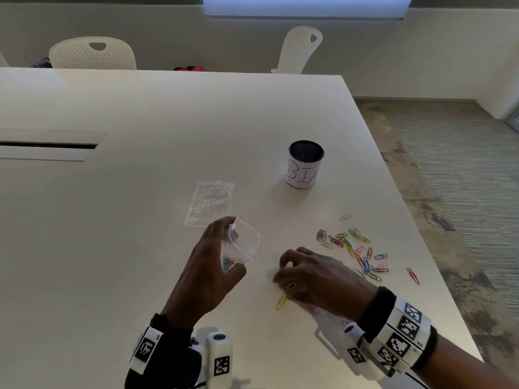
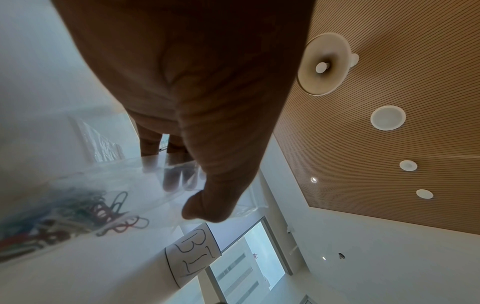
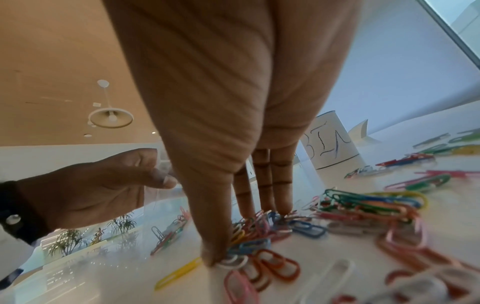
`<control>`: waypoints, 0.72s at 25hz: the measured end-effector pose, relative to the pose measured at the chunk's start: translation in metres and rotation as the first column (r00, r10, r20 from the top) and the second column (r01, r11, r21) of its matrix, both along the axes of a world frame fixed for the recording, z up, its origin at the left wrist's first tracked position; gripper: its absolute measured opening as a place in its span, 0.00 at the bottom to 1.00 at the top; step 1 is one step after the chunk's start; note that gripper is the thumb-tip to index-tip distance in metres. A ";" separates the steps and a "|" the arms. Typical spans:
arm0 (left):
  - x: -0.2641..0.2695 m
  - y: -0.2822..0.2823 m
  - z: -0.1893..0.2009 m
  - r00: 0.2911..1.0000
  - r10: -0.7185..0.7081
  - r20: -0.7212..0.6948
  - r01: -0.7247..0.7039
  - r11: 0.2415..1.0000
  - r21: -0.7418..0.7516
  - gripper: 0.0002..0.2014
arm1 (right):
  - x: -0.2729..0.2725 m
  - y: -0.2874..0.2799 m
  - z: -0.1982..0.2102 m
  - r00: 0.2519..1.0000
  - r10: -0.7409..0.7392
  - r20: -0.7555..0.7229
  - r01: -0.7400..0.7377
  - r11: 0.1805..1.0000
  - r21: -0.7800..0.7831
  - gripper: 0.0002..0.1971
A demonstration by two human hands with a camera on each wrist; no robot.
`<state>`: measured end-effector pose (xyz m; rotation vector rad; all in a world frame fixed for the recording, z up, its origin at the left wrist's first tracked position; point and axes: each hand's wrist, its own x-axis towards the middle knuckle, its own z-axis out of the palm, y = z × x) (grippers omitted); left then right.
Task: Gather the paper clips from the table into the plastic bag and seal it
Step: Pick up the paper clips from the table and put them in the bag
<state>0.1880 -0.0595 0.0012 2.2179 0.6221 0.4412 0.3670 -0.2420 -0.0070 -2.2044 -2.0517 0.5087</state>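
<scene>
Left hand [image 1: 209, 265] pinches crinkly clear plastic bag [image 1: 243, 242] open, frame centre; right hand [image 1: 314, 279] pinches glossy coloured wire paper clips [image 3: 249, 240] on smooth white table [image 1: 140, 206].

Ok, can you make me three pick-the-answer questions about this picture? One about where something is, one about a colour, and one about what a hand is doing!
1. Where is the black mesh cup labelled BIN?
A. on the white table
B. on a chair
C. on the floor

2. What colour is the lone paper clip just below the right hand?
A. black
B. yellow
C. purple

3. What is the left hand doing?
A. lying flat on the table
B. holding the clear plastic bag open
C. gripping the cup

Answers: 1 A, it stands on the tabletop. 2 B, it is plainly yellow. 3 B, fingers pinch the bag's open mouth.
</scene>
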 end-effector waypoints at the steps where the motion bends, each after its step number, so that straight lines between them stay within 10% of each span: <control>1: 0.000 0.000 0.000 1.000 0.000 0.001 0.000 1.000 -0.004 0.38 | 0.000 -0.001 -0.001 1.000 0.002 0.000 -0.002 1.000 0.018 0.16; 13: 0.004 -0.003 0.001 1.000 -0.011 0.012 0.011 1.000 -0.014 0.36 | 0.021 0.000 0.002 0.965 -0.203 -0.166 0.224 0.968 0.116 0.06; 18: 0.005 -0.006 0.001 1.000 -0.024 0.003 0.024 0.999 -0.025 0.37 | 0.035 -0.007 0.008 0.720 -0.455 -0.524 0.571 0.817 0.074 0.05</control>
